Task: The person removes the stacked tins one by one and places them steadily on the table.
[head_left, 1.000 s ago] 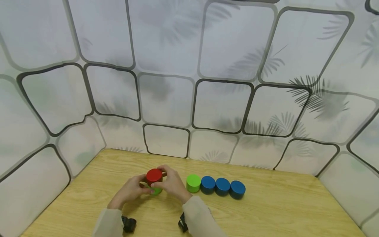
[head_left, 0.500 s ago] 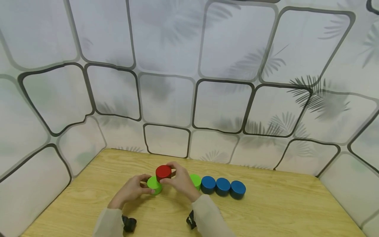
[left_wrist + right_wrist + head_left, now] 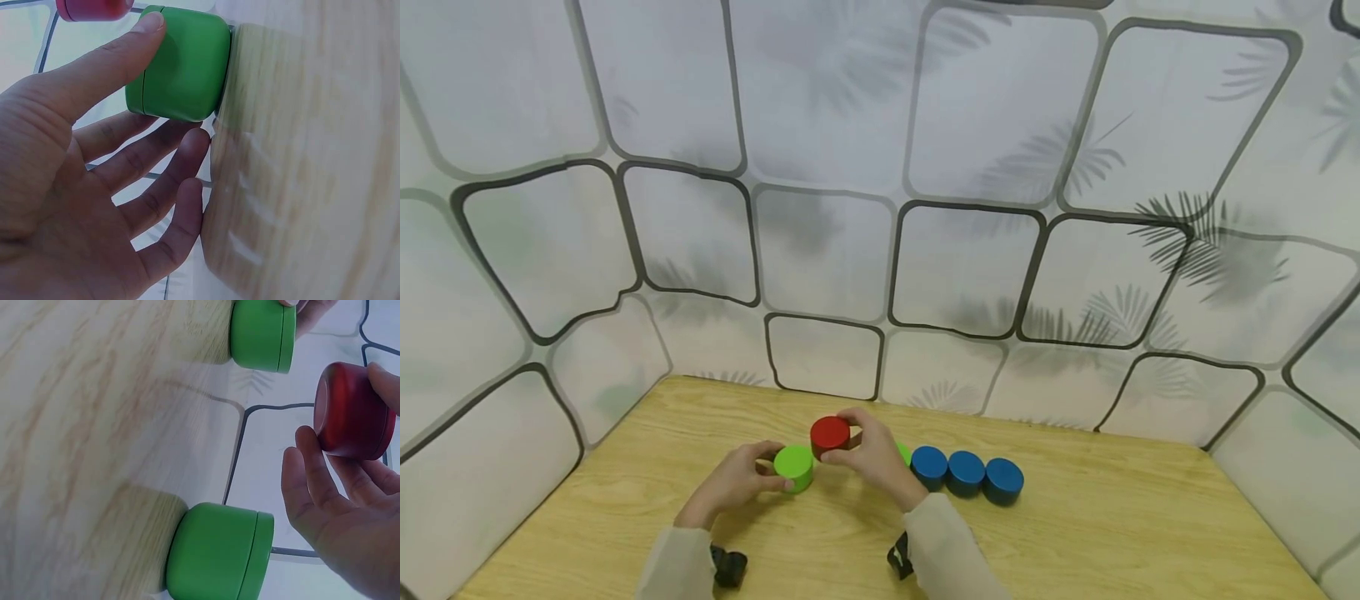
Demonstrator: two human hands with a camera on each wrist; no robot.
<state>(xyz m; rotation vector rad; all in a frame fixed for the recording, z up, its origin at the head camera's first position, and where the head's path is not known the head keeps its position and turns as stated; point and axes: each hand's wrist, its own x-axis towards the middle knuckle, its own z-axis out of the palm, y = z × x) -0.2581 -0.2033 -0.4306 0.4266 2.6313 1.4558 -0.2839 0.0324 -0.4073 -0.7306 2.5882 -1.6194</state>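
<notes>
My right hand (image 3: 877,454) pinches a red round tin (image 3: 830,437) between thumb and fingers, and the right wrist view shows this red tin (image 3: 354,412) lifted off the table. Left of it, a green tin (image 3: 793,468) stands on the wooden table, with my left hand (image 3: 739,481) around it. In the left wrist view my thumb (image 3: 150,25) lies against one side of that green tin (image 3: 187,65) and fingers reach its other side. A second green tin (image 3: 219,553) stands on the table, mostly behind my right hand in the head view.
Three blue tins (image 3: 929,468) stand in a row to the right of the second green tin. The pale wooden table (image 3: 1097,525) is bounded by a patterned cloth wall (image 3: 820,250) at the back and sides. Dark devices (image 3: 728,567) sit at both wrists.
My right hand has lifted the red tin off the top of the left green tin and moved it to the right. The left hand has stayed at the green tin.
</notes>
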